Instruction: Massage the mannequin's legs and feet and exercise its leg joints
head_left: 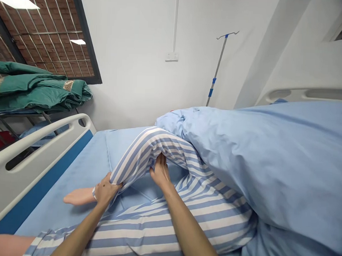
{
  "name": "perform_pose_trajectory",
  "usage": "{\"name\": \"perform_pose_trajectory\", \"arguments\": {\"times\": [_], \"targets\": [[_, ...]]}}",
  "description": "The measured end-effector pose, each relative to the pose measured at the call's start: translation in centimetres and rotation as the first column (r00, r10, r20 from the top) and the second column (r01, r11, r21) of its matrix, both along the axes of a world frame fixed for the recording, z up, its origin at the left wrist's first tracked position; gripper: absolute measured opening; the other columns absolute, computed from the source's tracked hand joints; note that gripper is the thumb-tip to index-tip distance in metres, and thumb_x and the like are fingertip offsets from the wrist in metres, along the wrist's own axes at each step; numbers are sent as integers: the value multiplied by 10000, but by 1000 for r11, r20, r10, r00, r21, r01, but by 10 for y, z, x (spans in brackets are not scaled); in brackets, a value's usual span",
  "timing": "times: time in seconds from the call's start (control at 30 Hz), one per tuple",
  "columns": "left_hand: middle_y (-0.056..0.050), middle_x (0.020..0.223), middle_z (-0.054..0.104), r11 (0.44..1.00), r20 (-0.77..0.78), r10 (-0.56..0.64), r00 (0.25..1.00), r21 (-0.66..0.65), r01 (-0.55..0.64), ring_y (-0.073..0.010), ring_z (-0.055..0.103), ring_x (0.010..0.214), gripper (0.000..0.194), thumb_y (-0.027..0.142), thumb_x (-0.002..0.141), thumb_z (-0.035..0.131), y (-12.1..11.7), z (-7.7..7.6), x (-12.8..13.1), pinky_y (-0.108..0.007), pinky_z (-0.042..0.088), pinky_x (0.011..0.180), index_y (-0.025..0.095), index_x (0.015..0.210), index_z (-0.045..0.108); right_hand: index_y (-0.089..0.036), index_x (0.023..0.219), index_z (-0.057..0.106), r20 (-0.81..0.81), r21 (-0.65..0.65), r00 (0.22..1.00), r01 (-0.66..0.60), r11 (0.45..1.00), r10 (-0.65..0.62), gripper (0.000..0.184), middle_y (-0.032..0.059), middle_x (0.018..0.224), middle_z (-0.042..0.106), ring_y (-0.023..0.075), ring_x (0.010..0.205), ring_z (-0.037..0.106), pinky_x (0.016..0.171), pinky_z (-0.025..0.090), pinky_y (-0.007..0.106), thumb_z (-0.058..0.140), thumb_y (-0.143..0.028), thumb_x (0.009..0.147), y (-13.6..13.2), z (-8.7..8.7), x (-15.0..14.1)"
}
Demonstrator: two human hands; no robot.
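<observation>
A figure in blue-and-white striped pyjama trousers [158, 150] lies on a bed with one knee bent up. My left hand [106, 189] is closed around the ankle of the raised leg, just above its bare foot [77, 196]. My right hand [159, 171] is tucked under the bent knee, fingers curled into the striped cloth. A light blue quilt [257, 158] covers the rest of the figure to the right. The second striped leg [161, 225] lies flat beneath my forearms.
A white and blue bed rail [31, 152] runs along the left. Folded green blankets [39, 88] rest on a rack behind it. A drip stand [217, 67] rises by the white wall. The blue sheet [81, 169] covers the mattress.
</observation>
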State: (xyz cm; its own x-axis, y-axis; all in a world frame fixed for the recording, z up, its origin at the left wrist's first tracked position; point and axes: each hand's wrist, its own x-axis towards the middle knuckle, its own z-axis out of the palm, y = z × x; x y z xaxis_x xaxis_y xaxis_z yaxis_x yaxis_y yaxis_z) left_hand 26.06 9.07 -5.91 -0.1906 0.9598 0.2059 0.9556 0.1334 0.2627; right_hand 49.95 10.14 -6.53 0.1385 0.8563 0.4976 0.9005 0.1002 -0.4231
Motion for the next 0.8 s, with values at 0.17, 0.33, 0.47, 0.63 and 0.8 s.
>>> {"name": "perform_pose_trajectory", "arguments": {"times": [0.17,0.33,0.47,0.63,0.8], "targets": [[-24,905,661,1000,17,-6,1000,-9,6,-252,578,893,446,508,663,516,0,-6,3,-311,363,708,286,1050,497,-44,1380,118,-7,43,1000,16,999,-16,782,191,1386,260,318,1276,237,1013,294,416,478,-243,715,1,-2,1],[-18,872,660,996,-85,-73,994,-50,69,-241,594,839,354,472,672,502,0,5,-19,-298,357,672,272,964,497,-58,1365,175,4,30,1000,24,999,-24,736,189,1348,322,310,1232,306,971,332,401,477,-229,716,-2,-2,0],[-22,902,659,996,-227,-83,970,-59,72,-251,598,843,347,459,657,513,0,30,-53,-306,359,670,265,944,487,-43,1324,261,34,-36,999,14,999,-12,659,196,1294,392,295,1188,367,935,350,369,467,-231,727,-5,0,-2],[-47,976,649,986,-419,-167,892,-71,151,-266,580,914,372,405,645,522,0,78,-98,-349,358,746,248,981,485,-28,1212,415,71,-222,996,-45,974,63,521,223,1177,502,284,1090,479,898,356,346,465,-263,750,-12,0,-6],[-69,934,644,975,-551,-222,805,-148,168,-274,570,908,362,312,629,525,-1,114,-120,-395,331,803,233,983,505,-54,1108,516,26,-471,967,-211,857,252,444,210,1092,579,273,1025,547,838,388,323,464,-330,764,-17,-6,-7]]}}
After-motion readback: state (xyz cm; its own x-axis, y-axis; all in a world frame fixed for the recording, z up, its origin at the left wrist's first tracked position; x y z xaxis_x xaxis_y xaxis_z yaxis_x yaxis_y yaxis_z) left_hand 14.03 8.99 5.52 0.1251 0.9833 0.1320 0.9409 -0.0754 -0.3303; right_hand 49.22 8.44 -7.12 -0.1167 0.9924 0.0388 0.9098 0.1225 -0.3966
